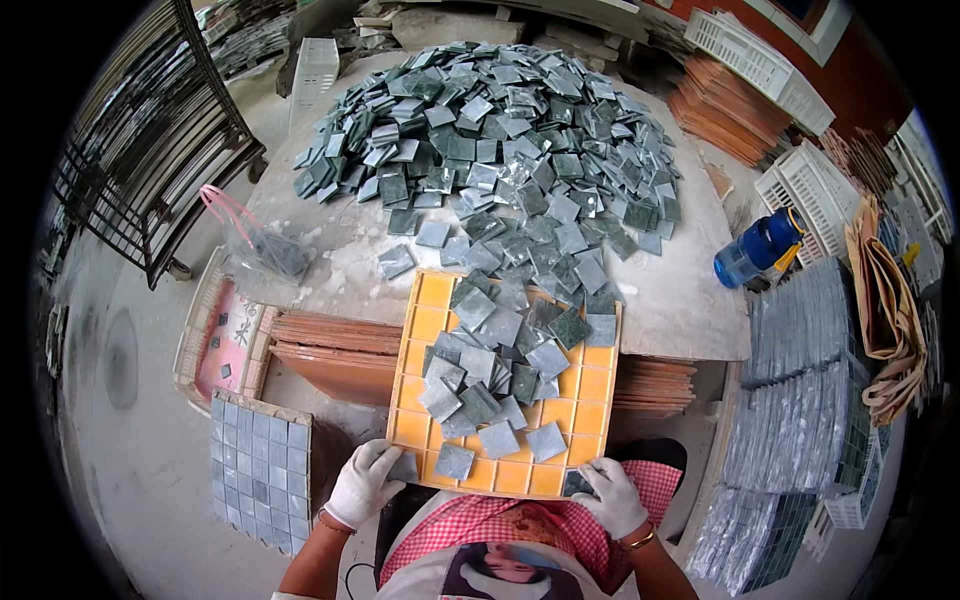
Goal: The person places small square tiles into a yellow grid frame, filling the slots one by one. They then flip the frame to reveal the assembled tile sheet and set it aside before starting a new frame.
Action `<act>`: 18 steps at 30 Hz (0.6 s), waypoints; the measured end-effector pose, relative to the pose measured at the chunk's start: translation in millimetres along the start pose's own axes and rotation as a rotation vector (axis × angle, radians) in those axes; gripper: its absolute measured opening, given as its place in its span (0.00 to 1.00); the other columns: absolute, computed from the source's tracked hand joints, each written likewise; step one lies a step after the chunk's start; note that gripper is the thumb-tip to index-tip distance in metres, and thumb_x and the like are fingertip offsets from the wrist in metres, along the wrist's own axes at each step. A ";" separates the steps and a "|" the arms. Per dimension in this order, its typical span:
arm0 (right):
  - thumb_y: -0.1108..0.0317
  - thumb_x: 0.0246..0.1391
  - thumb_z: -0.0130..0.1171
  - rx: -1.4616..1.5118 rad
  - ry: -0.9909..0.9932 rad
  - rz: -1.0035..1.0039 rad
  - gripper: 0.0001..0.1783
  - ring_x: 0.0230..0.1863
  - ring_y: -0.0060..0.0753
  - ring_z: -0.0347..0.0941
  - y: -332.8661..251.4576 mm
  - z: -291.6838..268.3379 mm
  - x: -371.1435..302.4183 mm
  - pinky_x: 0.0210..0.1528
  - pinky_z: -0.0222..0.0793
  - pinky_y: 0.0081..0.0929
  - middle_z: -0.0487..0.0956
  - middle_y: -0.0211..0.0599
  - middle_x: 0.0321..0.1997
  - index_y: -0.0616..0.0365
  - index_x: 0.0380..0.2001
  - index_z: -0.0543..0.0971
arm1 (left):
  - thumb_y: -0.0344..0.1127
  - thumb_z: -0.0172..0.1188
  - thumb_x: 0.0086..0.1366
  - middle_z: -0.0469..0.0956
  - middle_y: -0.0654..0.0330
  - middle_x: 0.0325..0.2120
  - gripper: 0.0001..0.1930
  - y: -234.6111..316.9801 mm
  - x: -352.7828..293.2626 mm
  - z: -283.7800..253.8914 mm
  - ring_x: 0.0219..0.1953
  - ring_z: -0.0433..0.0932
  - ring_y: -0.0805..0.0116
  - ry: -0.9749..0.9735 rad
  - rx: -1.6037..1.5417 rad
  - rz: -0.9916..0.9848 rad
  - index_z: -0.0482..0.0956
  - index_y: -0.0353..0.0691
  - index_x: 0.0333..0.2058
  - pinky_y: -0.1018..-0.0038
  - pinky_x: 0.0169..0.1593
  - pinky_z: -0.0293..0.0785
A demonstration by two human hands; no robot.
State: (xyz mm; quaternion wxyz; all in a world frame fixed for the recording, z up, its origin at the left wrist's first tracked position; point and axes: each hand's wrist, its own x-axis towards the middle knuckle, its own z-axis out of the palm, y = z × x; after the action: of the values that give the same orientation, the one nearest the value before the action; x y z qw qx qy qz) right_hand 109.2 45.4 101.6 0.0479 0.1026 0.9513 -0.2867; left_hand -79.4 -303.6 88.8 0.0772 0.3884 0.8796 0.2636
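A yellow grid tray (413,405) with raised dividers lies in front of me, its far end against the table. Loose square grey-green stone tiles (478,363) are heaped over its middle and far part. My left hand (366,484), in a white glove, has its fingers closed at a grey tile (403,467) in the tray's near left corner. At the near right corner, my gloved right hand (610,497) has its fingers closed at a dark tile (577,483). Two single tiles, one of them a pale tile (454,461), lie loose near the front edge.
A big tile pile (500,130) covers the far part of the table (690,290). Brown boards (335,345) are stacked under the tray's left. A filled tile sheet (262,470) stands at left. Stacked tile sheets (785,420), a blue bottle (758,248) and white crates (815,190) are at right.
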 end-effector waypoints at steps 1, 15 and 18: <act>0.63 0.42 0.69 0.021 0.031 -0.007 0.28 0.47 0.44 0.71 -1.6 4.2 0.2 0.50 0.69 0.36 0.71 0.42 0.49 0.60 0.48 0.75 | 0.31 0.70 0.40 0.70 0.51 0.44 0.30 2.3 3.1 -1.5 0.46 0.72 0.50 -0.028 -0.005 -0.010 0.73 0.36 0.47 0.63 0.49 0.72; 0.58 0.40 0.68 -0.215 -0.077 -0.114 0.28 0.44 0.39 0.74 -1.8 -7.3 6.6 0.42 0.72 0.36 0.72 0.36 0.47 0.56 0.47 0.75 | 0.31 0.62 0.50 0.72 0.55 0.44 0.23 -5.5 15.7 -16.5 0.41 0.74 0.54 -0.130 0.042 0.190 0.73 0.38 0.48 0.65 0.44 0.74; 0.58 0.41 0.68 -0.230 -0.053 -0.136 0.29 0.44 0.41 0.74 -0.7 -6.0 4.5 0.43 0.72 0.35 0.73 0.39 0.47 0.57 0.47 0.75 | 0.28 0.59 0.50 0.75 0.57 0.40 0.21 -5.0 18.7 -22.7 0.35 0.76 0.54 -0.081 -0.059 0.234 0.75 0.41 0.46 0.64 0.40 0.75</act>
State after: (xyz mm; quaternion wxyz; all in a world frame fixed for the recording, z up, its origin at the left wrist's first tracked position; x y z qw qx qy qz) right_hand 104.4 48.9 106.4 0.0647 0.0242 0.9810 -0.1811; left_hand -103.2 -302.1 106.7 0.0930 0.4962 0.8164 0.2804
